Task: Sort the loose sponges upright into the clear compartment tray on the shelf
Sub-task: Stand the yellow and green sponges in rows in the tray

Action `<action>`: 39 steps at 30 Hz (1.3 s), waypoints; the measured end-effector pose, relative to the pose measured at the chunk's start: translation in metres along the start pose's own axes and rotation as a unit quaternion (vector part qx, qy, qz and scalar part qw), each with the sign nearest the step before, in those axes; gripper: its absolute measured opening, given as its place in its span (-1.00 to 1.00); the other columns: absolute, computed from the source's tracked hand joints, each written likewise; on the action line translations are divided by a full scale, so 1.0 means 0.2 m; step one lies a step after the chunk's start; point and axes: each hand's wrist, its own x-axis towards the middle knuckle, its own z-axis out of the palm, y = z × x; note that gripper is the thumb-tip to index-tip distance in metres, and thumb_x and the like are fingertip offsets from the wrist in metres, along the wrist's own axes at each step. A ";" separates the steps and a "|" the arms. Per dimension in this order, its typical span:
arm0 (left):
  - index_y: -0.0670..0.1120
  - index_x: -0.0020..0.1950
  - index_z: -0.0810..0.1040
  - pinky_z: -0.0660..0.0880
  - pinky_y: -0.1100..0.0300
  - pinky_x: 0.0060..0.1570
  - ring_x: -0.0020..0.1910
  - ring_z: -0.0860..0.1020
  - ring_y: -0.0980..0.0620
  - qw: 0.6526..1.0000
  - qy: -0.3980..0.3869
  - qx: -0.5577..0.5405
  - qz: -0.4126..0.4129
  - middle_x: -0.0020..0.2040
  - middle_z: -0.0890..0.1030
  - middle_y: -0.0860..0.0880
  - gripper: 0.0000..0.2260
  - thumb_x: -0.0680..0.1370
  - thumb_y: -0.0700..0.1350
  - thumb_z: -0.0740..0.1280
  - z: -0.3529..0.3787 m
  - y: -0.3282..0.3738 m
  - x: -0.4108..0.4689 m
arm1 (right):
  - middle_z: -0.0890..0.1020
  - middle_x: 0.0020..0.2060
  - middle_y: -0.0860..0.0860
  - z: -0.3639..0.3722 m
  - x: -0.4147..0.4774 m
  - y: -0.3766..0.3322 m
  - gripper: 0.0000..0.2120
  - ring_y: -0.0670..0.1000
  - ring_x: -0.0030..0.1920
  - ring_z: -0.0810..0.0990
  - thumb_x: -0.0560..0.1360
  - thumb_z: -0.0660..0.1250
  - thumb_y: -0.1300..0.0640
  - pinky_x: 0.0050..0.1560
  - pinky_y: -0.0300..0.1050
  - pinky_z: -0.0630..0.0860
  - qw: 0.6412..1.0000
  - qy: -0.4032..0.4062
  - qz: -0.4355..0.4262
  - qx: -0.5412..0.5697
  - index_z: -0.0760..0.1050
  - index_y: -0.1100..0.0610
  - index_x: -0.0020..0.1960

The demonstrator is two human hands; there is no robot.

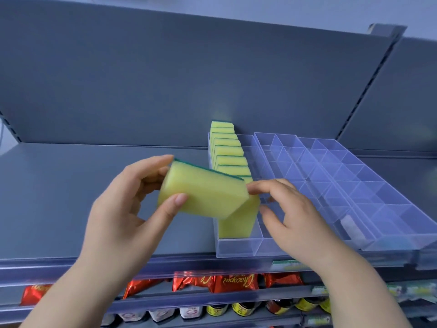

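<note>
Left hand (132, 204) grips a tilted sponge (203, 195) — right hand (295, 214), fingers relaxed, touches its end over the clear tray (236, 247) on the grey shelf (59, 197).

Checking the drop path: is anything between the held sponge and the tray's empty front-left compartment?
Nothing visible. The left hand holds the sponge; the right hand rests beside the front standing sponge, off that compartment.

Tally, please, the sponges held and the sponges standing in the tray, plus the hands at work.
Held sponge: 1
Standing sponges in the tray: 8 in view; the held one may hide more
Hands: 2, left hand and right hand
Total: 11
</note>
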 end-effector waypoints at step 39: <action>-0.14 0.09 0.63 0.45 0.20 0.01 -0.06 0.55 -0.03 0.908 -0.230 0.249 0.244 0.05 0.64 0.01 -0.76 0.54 -0.11 0.24 0.26 0.03 -0.01 | 0.48 0.15 -0.15 -0.11 0.06 0.01 -0.48 -0.24 0.17 0.41 0.52 0.04 0.41 0.11 -0.58 0.23 0.996 -0.088 0.021 -0.009 0.48 -0.10 0.23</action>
